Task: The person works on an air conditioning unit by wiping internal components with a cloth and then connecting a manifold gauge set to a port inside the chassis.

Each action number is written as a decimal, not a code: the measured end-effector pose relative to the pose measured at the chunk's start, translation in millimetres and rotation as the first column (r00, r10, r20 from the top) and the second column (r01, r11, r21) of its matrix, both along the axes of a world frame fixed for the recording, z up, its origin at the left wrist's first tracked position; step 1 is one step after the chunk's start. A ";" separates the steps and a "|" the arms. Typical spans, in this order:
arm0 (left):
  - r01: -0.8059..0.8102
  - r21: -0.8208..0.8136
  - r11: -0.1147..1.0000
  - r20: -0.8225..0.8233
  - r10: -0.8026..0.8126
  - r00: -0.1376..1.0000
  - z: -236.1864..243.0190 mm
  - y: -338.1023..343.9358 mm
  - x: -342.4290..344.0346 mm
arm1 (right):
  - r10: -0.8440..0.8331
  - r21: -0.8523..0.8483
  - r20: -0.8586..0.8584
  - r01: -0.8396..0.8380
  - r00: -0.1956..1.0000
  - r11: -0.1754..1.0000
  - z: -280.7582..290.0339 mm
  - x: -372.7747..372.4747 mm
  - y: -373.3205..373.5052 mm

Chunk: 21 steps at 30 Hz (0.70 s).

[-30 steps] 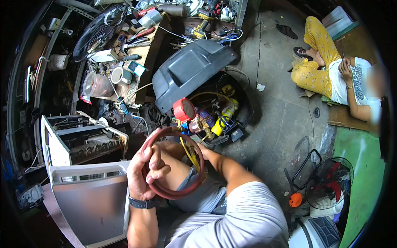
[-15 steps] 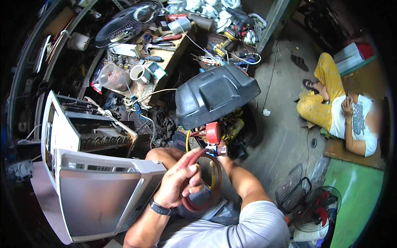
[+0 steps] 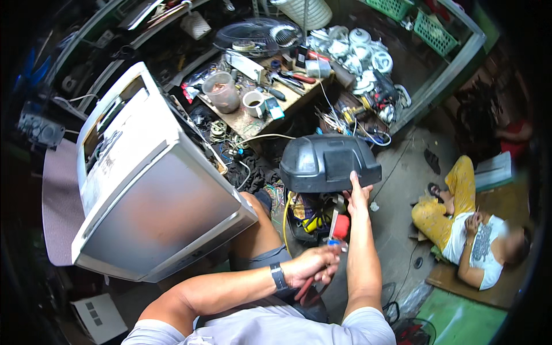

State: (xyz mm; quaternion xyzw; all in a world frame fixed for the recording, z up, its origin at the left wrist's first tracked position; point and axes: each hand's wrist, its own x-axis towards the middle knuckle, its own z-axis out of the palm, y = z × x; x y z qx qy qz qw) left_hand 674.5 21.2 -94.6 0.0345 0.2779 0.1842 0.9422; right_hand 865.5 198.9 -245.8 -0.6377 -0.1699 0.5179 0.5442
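Observation:
My left hand (image 3: 313, 267), with a dark watch on its wrist, is closed around a dark red hose (image 3: 305, 291) that loops below the fingers. Just beyond it is a gauge with a red cover (image 3: 340, 226) and a blue fitting (image 3: 333, 243); whether the hand touches the fitting I cannot tell. My right hand (image 3: 359, 197) grips the front edge of a black plastic lid (image 3: 328, 164), thumb against its face and fingers partly hidden beneath. The lid is tilted over an opened toolbox (image 3: 305, 221) with yellow items and cables inside. A yellow hose (image 3: 286, 224) runs down its left side.
A white air conditioner casing (image 3: 155, 201) stands close on my left. Ahead, a cluttered workbench (image 3: 244, 122) bears a cup (image 3: 253, 103), a plastic tub (image 3: 221, 92) and hand tools. Another person (image 3: 460, 230) in yellow trousers sits at the right. White round parts (image 3: 362, 52) are piled behind.
My right hand has gone from the gauge to the lid, which sits more level. My left hand has lowered with the red hose. The view has shifted, and the casing is turned differently.

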 end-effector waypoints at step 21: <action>-0.403 0.569 0.716 0.306 0.270 0.913 164.2 -56.8 -123.5 | 0.417 -0.512 -0.041 -0.378 0.908 0.771 -116.3 46.0 -144.3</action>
